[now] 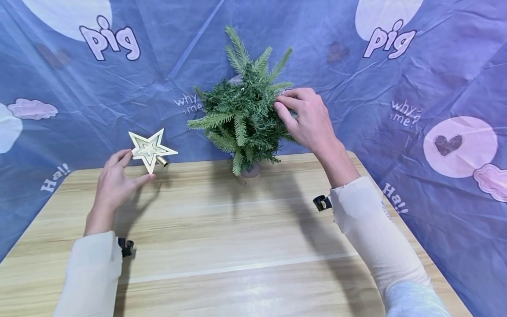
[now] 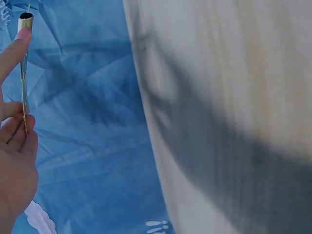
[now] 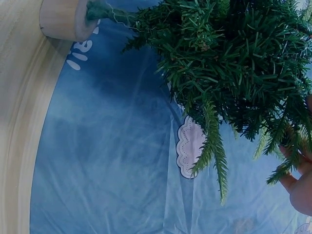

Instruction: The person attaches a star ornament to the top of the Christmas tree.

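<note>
A gold star tree topper point(image 1: 148, 150) with a short tube at its base is gripped by my left hand point(image 1: 112, 185), fingers at one edge and thumb at a lower point. In the left wrist view the star point(image 2: 24, 92) appears edge-on, its open tube at the top. A small artificial Christmas tree point(image 1: 241, 119) stands at the back of the table. My right hand point(image 1: 309, 116) pinches a branch on the tree's right side. Needles partly cover those fingers in the right wrist view, where the tree point(image 3: 229, 63) fills the upper right.
The tree's round wooden base point(image 1: 249, 173) sits near the back edge of the wooden table point(image 1: 222, 233). Close behind hangs a blue printed cloth point(image 1: 158, 88), also running along both sides. Black wrist devices point(image 1: 322, 203) are at both cuffs.
</note>
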A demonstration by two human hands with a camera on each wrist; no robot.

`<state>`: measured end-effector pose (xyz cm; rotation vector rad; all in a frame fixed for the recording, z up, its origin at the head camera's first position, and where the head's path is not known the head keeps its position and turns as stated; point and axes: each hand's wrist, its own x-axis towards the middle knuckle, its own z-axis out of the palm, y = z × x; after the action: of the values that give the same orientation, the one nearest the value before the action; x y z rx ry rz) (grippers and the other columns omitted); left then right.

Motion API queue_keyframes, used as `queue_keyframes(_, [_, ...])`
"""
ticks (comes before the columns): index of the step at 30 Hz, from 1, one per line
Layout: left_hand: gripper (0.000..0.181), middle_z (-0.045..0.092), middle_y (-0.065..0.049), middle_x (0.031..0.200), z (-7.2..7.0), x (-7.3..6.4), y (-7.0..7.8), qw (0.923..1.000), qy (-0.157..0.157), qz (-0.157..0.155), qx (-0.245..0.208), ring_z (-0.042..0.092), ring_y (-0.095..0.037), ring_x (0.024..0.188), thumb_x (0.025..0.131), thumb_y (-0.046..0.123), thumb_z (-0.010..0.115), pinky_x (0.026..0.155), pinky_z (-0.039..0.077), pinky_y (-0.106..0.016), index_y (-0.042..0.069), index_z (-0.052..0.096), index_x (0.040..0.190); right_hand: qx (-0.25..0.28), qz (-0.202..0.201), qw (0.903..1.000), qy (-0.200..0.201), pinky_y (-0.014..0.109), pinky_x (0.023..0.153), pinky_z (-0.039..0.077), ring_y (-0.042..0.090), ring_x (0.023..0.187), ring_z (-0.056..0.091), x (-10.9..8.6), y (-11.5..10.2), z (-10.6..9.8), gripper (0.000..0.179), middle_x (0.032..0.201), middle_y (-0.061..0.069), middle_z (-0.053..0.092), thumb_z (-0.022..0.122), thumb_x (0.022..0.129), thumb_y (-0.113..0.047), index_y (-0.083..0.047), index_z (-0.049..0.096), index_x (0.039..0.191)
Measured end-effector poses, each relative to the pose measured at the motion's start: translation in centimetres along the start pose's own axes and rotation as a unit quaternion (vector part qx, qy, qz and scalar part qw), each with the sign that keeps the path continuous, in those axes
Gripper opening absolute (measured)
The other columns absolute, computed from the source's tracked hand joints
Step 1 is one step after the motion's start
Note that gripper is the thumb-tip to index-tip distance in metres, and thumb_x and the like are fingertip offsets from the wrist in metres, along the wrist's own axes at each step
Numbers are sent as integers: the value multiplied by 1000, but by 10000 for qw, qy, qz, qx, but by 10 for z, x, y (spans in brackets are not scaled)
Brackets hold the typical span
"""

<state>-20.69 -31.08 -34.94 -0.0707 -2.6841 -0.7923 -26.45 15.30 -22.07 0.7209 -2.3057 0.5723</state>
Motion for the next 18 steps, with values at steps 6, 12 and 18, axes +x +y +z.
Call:
queue_keyframes(6, [102,34,-23,158,-3,2,12,9993,274,256,-49,31,-46,143,77,28,91,118,23,-60,-8,33,153,-13,28,10000,-35,49,104,43,33,121,56,-1,0,-1,33,125,13,69,57,104,-30,-7,76,120])
queue_keyframes(12, [102,39,-23,155,-7,5,21,9974,541,462,-89,35,-45,140,72,23,94,116,27,-59,-8,38,151,-14,42,10000,-31,49,104,43,33,122,56,-1,-1,-1,33,125,13,68,57,104,-29,-7,75,120])
queue_keyframes(18, [102,43,-24,152,-10,7,28,9960,705,547,-86,37,-45,138,68,21,96,115,29,-59,-9,42,149,19,75,9999,-82,50,105,42,33,122,55,0,-2,-1,34,126,13,68,56,105,-29,-7,75,121])
